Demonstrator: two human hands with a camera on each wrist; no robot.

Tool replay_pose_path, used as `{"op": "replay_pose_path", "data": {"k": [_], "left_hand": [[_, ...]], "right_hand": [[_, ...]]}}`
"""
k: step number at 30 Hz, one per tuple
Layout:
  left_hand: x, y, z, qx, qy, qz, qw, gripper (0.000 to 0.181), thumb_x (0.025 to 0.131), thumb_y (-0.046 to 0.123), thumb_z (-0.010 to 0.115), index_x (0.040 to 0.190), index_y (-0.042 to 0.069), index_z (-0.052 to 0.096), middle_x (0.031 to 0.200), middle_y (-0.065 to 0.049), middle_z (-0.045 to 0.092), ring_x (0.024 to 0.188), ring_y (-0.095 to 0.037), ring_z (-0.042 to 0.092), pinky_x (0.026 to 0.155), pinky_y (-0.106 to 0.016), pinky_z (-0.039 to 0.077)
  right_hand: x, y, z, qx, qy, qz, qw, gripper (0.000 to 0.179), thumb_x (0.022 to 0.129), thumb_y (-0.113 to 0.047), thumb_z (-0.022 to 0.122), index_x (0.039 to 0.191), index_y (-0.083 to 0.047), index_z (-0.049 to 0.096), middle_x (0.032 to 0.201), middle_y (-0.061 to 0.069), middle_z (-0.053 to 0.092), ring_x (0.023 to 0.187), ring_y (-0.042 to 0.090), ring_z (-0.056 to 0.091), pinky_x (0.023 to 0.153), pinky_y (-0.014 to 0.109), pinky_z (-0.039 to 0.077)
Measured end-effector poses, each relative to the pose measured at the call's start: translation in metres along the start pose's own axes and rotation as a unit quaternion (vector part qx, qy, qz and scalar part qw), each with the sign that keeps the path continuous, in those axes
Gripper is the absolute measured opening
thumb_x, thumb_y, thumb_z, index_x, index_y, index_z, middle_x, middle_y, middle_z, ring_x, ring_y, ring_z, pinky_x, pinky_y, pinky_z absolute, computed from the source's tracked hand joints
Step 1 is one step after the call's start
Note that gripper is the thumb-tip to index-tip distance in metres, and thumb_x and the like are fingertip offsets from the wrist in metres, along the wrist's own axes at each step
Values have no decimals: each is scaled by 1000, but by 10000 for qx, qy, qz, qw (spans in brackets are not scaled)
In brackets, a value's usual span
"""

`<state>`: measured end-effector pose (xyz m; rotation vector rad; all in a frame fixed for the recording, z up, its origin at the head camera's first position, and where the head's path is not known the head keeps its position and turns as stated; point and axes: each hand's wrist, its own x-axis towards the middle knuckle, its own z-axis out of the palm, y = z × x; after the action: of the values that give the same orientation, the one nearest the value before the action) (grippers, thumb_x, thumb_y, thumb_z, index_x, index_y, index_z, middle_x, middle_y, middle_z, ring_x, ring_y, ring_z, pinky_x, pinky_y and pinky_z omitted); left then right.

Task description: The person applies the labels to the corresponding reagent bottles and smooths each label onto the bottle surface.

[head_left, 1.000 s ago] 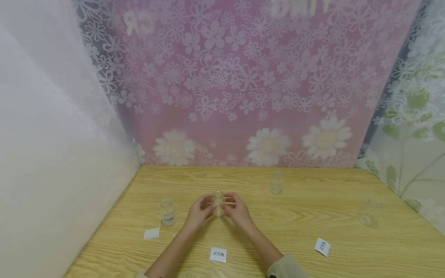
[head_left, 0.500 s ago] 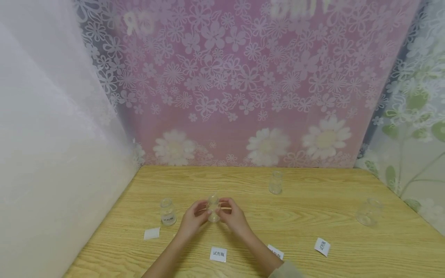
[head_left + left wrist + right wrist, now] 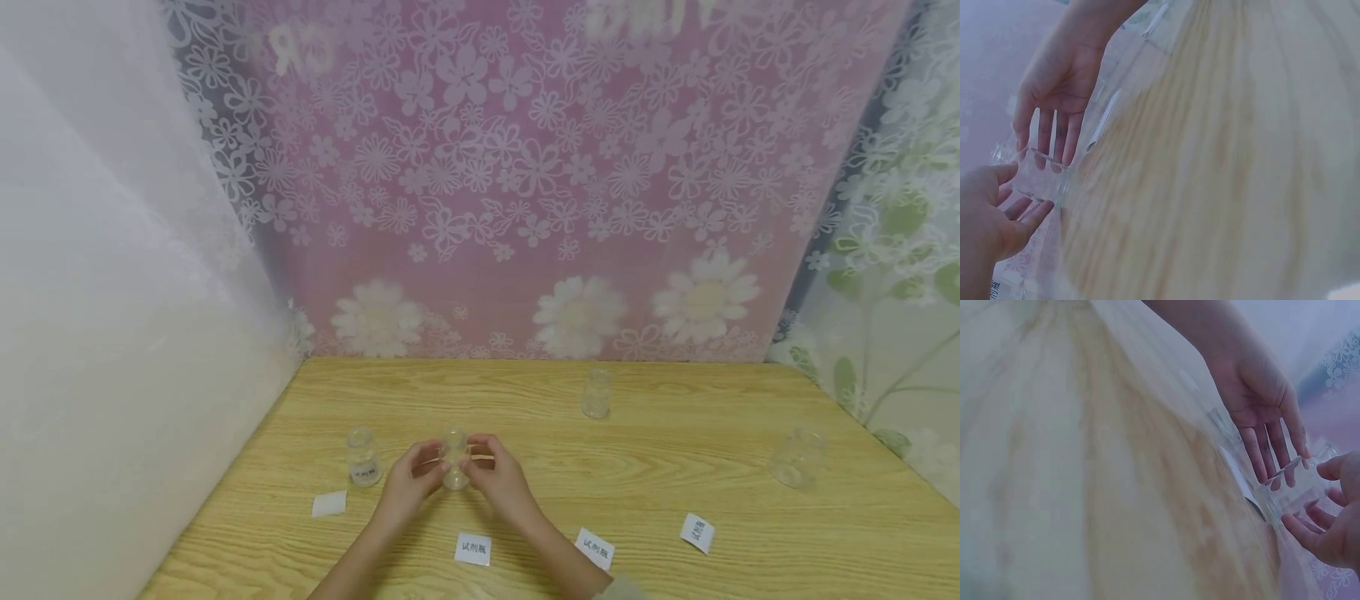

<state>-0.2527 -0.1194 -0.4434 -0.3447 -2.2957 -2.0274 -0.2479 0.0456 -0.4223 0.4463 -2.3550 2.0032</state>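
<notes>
A clear glass reagent bottle (image 3: 454, 458) is between my two hands in the head view, roughly upright. My left hand (image 3: 405, 487) grips its left side and my right hand (image 3: 502, 485) its right side, thumbs on the near face and fingers bent round it. In the left wrist view the glass bottle (image 3: 1038, 178) spans the gap between both hands' fingertips. The right wrist view has the bottle (image 3: 1297, 484) held the same way. Whether its base touches the table, I cannot tell. Left of my left hand stands another glass bottle (image 3: 364, 458) with a printed label.
On the wooden table (image 3: 660, 442), a glass bottle (image 3: 596, 394) stands at the back and another glass bottle (image 3: 797, 458) at the right. Printed cards lie in front: a middle card (image 3: 472, 549), a card (image 3: 595, 547) by my right forearm, a right card (image 3: 697, 533). A blank card (image 3: 329, 503) lies left.
Both hands have moved a little left and nearer to me with the bottle. The card by my right forearm, hidden at first, has come into sight.
</notes>
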Motion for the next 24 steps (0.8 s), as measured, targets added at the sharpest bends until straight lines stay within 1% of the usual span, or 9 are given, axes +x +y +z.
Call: {"op": "replay_pose_path", "data": {"k": [4, 10, 14, 17, 19, 20, 21, 22, 24], "left_hand": [[-3, 2, 0, -21, 3, -16, 10000, 44, 89, 15, 62, 124, -7, 47, 121, -28, 50, 109, -40, 51, 81, -34, 49], [-4, 1, 0, 10, 21, 71, 10000, 43, 89, 14, 62, 124, -8, 47, 119, -28, 50, 108, -40, 51, 81, -35, 49], [-4, 0, 0, 306, 155, 125, 9993, 46, 89, 16, 63, 125, -6, 46, 122, -25, 49, 110, -39, 50, 84, -36, 48], [-7, 1, -1, 609, 491, 334, 9964, 44, 86, 14, 66, 122, -4, 48, 120, -21, 50, 107, -36, 50, 84, -35, 48], [-10, 3, -2, 892, 684, 648, 9915, 37, 84, 10, 68, 116, -2, 53, 112, -15, 54, 100, -31, 53, 80, -33, 49], [-12, 3, -3, 1026, 692, 832, 9888, 31, 83, 7, 68, 111, 0, 56, 106, -11, 56, 96, -27, 55, 78, -32, 50], [-13, 4, -3, 1149, 591, 1034, 9862, 26, 82, 5, 69, 106, 2, 58, 100, -8, 58, 91, -24, 56, 75, -31, 50], [-15, 3, -4, 1320, 387, 1227, 9829, 22, 82, 5, 69, 101, 4, 60, 95, -5, 59, 87, -20, 56, 73, -30, 50], [-17, 3, -5, 1569, -289, 1548, 9750, 15, 82, 6, 69, 96, 8, 63, 89, 0, 60, 81, -15, 56, 69, -28, 50]], "right_hand": [[3, 13, 2, -63, 0, -78, 10000, 37, 90, -12, 60, 122, 1, 48, 116, 23, 52, 101, 39, 54, 74, 40, 52], [3, 19, 2, -66, -27, -202, 9998, 39, 91, -16, 59, 124, -1, 46, 120, 23, 50, 102, 39, 54, 74, 40, 52], [0, 17, -1, -445, 125, -371, 9982, 38, 90, -16, 60, 123, -1, 48, 119, 20, 52, 103, 38, 53, 77, 41, 51], [-4, 13, -6, -775, 297, -596, 9948, 34, 90, -15, 60, 119, 0, 50, 115, 17, 55, 103, 37, 52, 79, 41, 49], [-9, 11, -11, -892, 315, -675, 9932, 29, 90, -14, 60, 115, 0, 53, 111, 14, 57, 102, 34, 53, 79, 38, 49], [-11, 11, -14, -945, 256, -695, 9928, 27, 90, -14, 61, 112, 0, 55, 108, 12, 58, 101, 32, 53, 78, 37, 49], [-14, 12, -17, -994, 168, -728, 9922, 25, 89, -14, 61, 110, -1, 56, 105, 10, 59, 99, 30, 54, 76, 34, 50], [-17, 13, -21, -1048, 42, -749, 9917, 22, 89, -13, 61, 107, -1, 57, 103, 8, 60, 96, 27, 55, 74, 32, 50], [-25, 16, -27, -1162, -276, -701, 9904, 18, 89, -14, 62, 103, -3, 60, 98, 4, 61, 92, 22, 57, 72, 28, 50]]}}
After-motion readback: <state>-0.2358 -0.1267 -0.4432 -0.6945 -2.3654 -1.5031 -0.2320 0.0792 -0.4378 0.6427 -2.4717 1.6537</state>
